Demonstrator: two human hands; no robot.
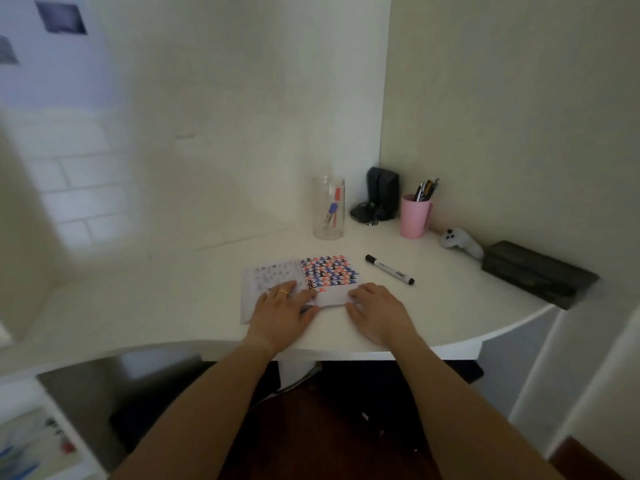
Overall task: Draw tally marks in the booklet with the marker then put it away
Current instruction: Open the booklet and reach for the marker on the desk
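— Where is the booklet (311,278) lying?

— It is lying open on the white bench (173,306), right in front of me. My left hand (282,311) is resting flat on the left page, fingers (277,291) loosely spread and pinching nothing. My right hand (375,311) is pressing palm-down on the lower right page, its fingers (353,301) lying close together and also empty.

— And the marker (389,269)?

— It is lying capped on the bench just right of the booklet, apart from both hands. The right page is showing rows of black, red and blue marks.

— What is standing behind?

— A clear jar (329,207) holding a red and a blue marker, a pink cup (415,216) of pens beside it, and a dark speaker (382,194) sitting in the corner between them.
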